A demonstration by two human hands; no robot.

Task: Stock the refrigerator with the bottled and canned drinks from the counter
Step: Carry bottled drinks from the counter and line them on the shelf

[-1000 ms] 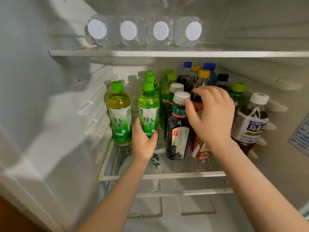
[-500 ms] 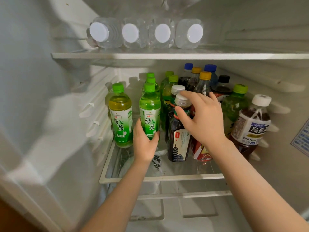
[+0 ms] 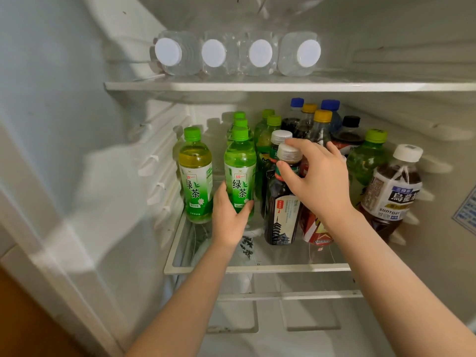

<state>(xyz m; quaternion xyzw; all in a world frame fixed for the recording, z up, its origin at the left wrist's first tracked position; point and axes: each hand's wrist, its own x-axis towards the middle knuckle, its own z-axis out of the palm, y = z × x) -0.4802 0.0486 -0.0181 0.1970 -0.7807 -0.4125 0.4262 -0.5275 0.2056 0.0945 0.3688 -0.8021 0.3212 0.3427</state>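
At the shelf (image 3: 257, 268) front, the left hand (image 3: 229, 219) grips a green tea (image 3: 239, 163) low on its label, the right hand (image 3: 322, 184) pinching a dark tea (image 3: 282, 215) by the neck (full, likely heavy and slick: body grips safest).

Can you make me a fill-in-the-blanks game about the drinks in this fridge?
The left hand holds a green tea bottle with a ____ cap.
The right hand grips a dark bottle standing to the ____ of it.
On the top shelf lie ____ water bottles.
Missing words: green; right; four.
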